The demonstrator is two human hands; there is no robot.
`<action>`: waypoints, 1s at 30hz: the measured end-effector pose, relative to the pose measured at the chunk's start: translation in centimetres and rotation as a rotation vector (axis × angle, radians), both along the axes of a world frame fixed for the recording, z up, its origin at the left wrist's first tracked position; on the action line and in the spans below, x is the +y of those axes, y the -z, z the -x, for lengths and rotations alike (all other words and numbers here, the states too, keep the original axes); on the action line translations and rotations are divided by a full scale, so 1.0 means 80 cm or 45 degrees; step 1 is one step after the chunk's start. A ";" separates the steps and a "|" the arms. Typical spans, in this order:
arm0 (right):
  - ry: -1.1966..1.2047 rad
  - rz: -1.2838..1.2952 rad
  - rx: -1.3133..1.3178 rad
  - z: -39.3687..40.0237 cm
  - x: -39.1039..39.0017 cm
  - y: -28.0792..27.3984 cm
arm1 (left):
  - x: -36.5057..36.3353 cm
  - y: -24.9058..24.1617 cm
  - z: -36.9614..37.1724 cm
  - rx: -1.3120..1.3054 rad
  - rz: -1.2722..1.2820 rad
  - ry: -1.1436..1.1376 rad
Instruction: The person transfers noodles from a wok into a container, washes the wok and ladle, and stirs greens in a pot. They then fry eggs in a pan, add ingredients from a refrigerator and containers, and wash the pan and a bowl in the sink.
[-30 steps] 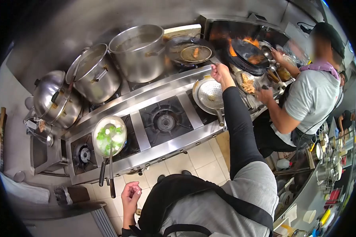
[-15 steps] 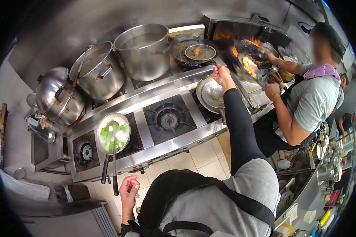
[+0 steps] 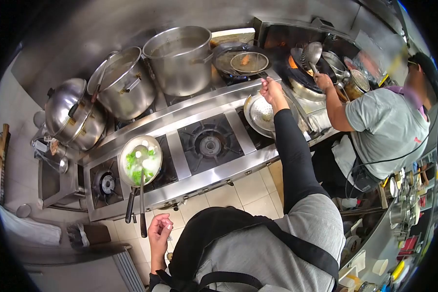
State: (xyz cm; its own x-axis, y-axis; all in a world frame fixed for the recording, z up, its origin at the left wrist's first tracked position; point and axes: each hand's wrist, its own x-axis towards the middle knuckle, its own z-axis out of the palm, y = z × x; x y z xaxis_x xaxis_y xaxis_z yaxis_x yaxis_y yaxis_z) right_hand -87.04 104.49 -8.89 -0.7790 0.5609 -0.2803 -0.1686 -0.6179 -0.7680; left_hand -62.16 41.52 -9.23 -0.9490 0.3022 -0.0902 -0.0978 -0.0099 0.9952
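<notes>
Co-worker's end: the change is here; the co-worker [image 3: 387,114] has turned further away and now has a ladle [image 3: 313,51] raised above the black wok [image 3: 296,73]; the strainer of browned food seen just before has gone from the near side of that wok; a flame [image 3: 292,62] shows at its edge
Front stove: little altered, so the shift appears to belong to the co-worker's cooking, not to what lies before the person
Right hand [image 3: 273,93]: arm stretched over the range, fingers curled close to the end of the back wok's handle [image 3: 264,74]; whether they grip it or only hover beside it, I cannot tell
Left hand [image 3: 159,236]: held low by the apron [image 3: 194,243], fingers loosely bent, part open; no held thing shows; the nearest thing is the serving ladle's dark grip [image 3: 143,226], apart from the fingers
Frying pan [image 3: 120,163]: on the front range, to the left of the bare burner [image 3: 209,145]; milky broth [image 3: 152,165] and leafy greens [image 3: 136,176] inside, the serving ladle resting in it
Back wok [image 3: 224,58]: behind the right hand; a round mesh skimmer [image 3: 258,63] lies across it, bearing a browned piece of food [image 3: 245,59]
Perforated strainer [image 3: 263,109]: in a wide pan, just beside the right forearm
Stockpots: two tall ones [image 3: 180,73] [image 3: 119,97] along the back, with a dome-lidded pot [image 3: 65,109] at their left
</notes>
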 end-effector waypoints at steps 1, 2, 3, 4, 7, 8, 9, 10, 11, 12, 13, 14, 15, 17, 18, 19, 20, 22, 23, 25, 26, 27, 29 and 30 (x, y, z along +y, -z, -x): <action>-0.001 -0.021 0.021 -0.004 -0.002 0.001 | -0.001 -0.001 -0.002 -0.008 0.009 -0.015; -0.002 -0.018 0.014 -0.006 -0.003 0.001 | -0.002 -0.001 -0.002 -0.015 0.011 -0.016; -0.007 -0.017 0.031 -0.006 -0.003 -0.002 | -0.001 -0.001 -0.001 -0.010 0.008 -0.011; -0.011 -0.017 0.050 -0.008 -0.003 -0.005 | -0.001 -0.001 0.000 -0.003 0.003 -0.004; -0.001 -0.012 0.044 -0.013 -0.005 -0.010 | -0.002 0.002 0.003 0.012 0.001 0.011; -0.009 -0.002 0.052 -0.016 -0.006 -0.012 | -0.002 0.001 0.003 0.011 0.001 0.014; -0.006 -0.001 0.051 -0.019 -0.006 -0.013 | -0.001 0.001 0.003 0.007 -0.003 0.020; -0.007 -0.012 0.048 -0.021 -0.007 -0.014 | -0.001 0.000 0.003 0.005 -0.007 0.025; -0.009 -0.023 0.045 -0.022 -0.008 -0.016 | -0.001 -0.001 0.003 0.005 -0.007 0.027; -0.007 -0.023 0.044 -0.022 -0.007 -0.014 | 0.000 -0.002 0.004 0.002 -0.003 0.030; -0.012 -0.024 0.041 -0.021 -0.006 -0.013 | 0.000 -0.003 0.004 -0.001 0.001 0.034; -0.015 -0.026 0.036 -0.020 -0.004 -0.012 | 0.001 -0.004 0.005 -0.004 0.001 0.038; -0.009 -0.026 0.031 -0.021 -0.002 -0.013 | 0.003 -0.006 0.006 -0.004 0.003 0.047; -0.025 0.010 0.015 -0.018 -0.001 -0.014 | 0.005 -0.006 0.009 -0.001 0.005 0.064; -0.019 0.008 0.017 -0.019 -0.003 -0.019 | 0.006 -0.005 0.012 -0.001 0.001 0.083; 0.000 -0.003 0.024 -0.023 -0.005 -0.022 | 0.007 -0.004 0.013 -0.001 0.000 0.103; 0.017 -0.012 0.029 -0.027 -0.007 -0.025 | 0.006 -0.004 0.013 -0.001 0.001 0.108; 0.019 -0.029 0.044 -0.044 -0.008 -0.030 | 0.007 -0.005 0.016 -0.013 0.000 0.120; 0.017 -0.048 0.056 -0.055 -0.008 -0.032 | 0.007 -0.004 0.019 -0.014 0.000 0.126; 0.015 -0.051 0.070 -0.088 -0.015 -0.040 | 0.006 -0.001 0.022 -0.019 -0.003 0.147; 0.007 -0.057 0.089 -0.107 -0.019 -0.045 | 0.006 0.001 0.026 -0.025 0.000 0.159; 0.005 -0.053 0.101 -0.127 -0.025 -0.048 | 0.008 0.002 0.030 -0.009 -0.010 0.186; -0.006 -0.083 0.107 -0.171 -0.040 -0.053 | 0.010 0.006 0.038 -0.005 -0.013 0.227; 0.014 -0.108 0.095 -0.195 -0.053 -0.059 | 0.011 0.010 0.043 0.009 -0.024 0.266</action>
State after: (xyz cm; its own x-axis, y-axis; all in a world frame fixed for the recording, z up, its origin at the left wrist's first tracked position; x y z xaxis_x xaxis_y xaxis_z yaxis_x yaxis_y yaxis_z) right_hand -71.44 100.23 -4.18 -0.7895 0.5888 -0.1732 -0.2337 -0.5493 -0.8023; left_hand -65.57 42.40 -10.02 -0.8659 0.4944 -0.0764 -0.0928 -0.0087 0.9956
